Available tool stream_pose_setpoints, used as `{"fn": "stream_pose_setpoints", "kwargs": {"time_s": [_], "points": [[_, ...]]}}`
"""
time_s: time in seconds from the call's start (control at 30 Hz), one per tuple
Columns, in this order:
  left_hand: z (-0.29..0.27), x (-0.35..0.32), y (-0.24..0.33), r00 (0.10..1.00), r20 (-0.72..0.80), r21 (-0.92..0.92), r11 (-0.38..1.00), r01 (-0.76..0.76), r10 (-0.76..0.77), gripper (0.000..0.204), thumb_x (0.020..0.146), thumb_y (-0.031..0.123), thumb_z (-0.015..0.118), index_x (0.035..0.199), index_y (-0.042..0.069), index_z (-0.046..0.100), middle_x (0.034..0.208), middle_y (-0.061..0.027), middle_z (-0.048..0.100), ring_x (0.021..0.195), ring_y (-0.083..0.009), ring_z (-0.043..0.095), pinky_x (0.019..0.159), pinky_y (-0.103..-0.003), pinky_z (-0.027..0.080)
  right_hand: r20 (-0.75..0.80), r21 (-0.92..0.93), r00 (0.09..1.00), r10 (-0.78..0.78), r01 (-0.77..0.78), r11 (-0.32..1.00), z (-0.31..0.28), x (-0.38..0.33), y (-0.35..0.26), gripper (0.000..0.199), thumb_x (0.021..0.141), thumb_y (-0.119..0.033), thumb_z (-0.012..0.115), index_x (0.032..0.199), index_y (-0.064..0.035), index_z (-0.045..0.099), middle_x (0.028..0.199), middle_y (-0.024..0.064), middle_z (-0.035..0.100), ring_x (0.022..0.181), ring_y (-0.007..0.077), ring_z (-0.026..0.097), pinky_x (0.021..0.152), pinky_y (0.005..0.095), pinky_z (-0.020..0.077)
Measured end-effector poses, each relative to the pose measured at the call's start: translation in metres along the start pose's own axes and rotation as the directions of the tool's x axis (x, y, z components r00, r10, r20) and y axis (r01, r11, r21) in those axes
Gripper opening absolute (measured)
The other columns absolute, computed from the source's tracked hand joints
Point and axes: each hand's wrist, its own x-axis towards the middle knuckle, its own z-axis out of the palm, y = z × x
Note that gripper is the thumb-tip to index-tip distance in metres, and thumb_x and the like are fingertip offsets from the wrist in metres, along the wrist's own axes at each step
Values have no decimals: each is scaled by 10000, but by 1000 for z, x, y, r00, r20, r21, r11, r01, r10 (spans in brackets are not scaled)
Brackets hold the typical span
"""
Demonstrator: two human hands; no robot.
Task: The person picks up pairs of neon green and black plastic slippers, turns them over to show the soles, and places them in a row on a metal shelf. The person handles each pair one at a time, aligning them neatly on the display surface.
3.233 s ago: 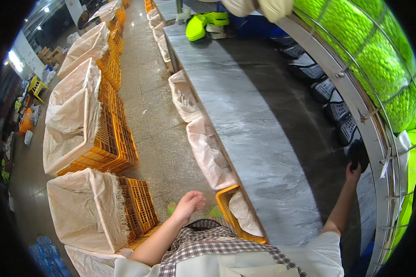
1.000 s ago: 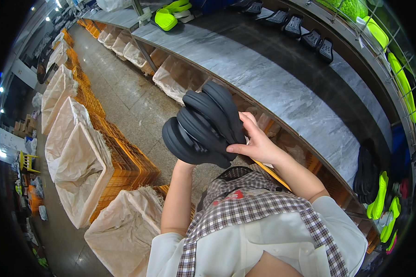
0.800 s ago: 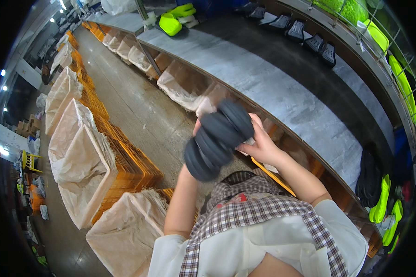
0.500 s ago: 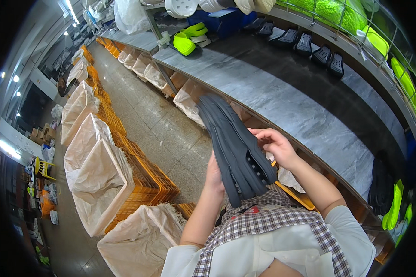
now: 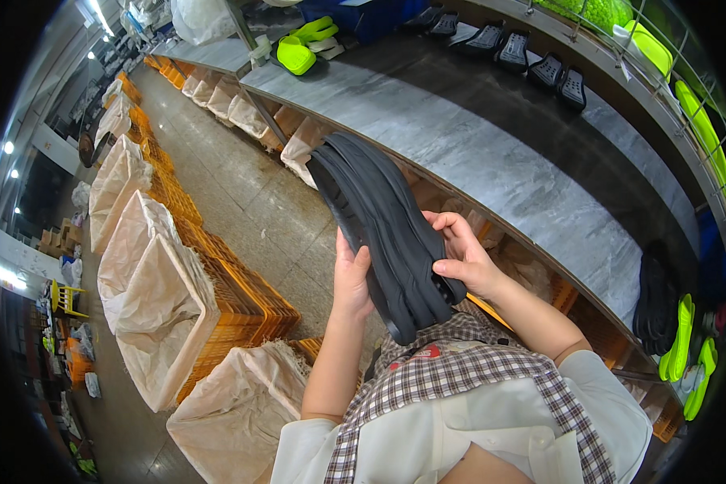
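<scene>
In front of my chest I hold a stack of black shoe soles [image 5: 389,222], pressed together and tilted, with the far end toward the upper left. My left hand [image 5: 352,278] is closed on its left side, thumb up against the edge and the other fingers partly hidden. My right hand [image 5: 463,260] grips the right side close to the near end, with the thumb pressed on the outer sole and the fingertips curled over the top. The undersides of the soles are out of sight.
A grey marbled bench [image 5: 427,113] runs along my right, carrying black shoe pieces [image 5: 512,50], bright green shoe parts [image 5: 297,55] and more black soles [image 5: 653,302]. Orange crates [image 5: 246,294] with pale cloth liners [image 5: 149,310] line the left. Tiled floor [image 5: 242,194] lies between.
The stack has turned in my hands, and the slots near its close end are now mostly covered. My right thumb has come down onto the outer sole. The view has shifted slightly.
</scene>
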Motion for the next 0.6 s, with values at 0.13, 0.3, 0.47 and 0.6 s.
{"fn": "stream_pose_setpoints", "kwargs": {"time_s": [0.13,0.3,0.47,0.6], "points": [[-1,0,-2,998,-37,93,995,44,-41,697,903,400,577,1425,80,244,1339,-148,450,1165,-255,524,963,-403,470,-18,-220,999,-41,36,975,6,-2,3,543,770,-187,733,1164,-120,364,1441,161,266,1325,273,297,1068,419,284],[-13,-1,-18,981,131,-120,980,157,-141,1005,783,804,335,1421,31,266,1387,-159,409,1210,-286,484,1027,-420,413,-60,-546,994,-91,43,837,24,1,-1,614,714,-196,764,1197,-100,396,1425,143,320,1326,297,295,1037,411,309],[-28,0,-30,975,220,-600,783,163,-34,929,773,726,507,1402,72,307,1292,-147,467,1096,-283,519,916,-475,466,-248,480,947,204,-63,875,9,6,-29,578,821,-269,532,1338,-39,414,1213,183,552,999,283,615,836,399,542],[-31,-9,-31,954,284,-757,588,287,-100,956,761,759,476,1376,43,323,1258,-179,476,970,-341,558,785,-506,531,-179,702,956,232,-41,711,-6,-1,-35,542,862,-349,457,1185,76,552,1063,244,638,853,376,670,821,465,547]]}}
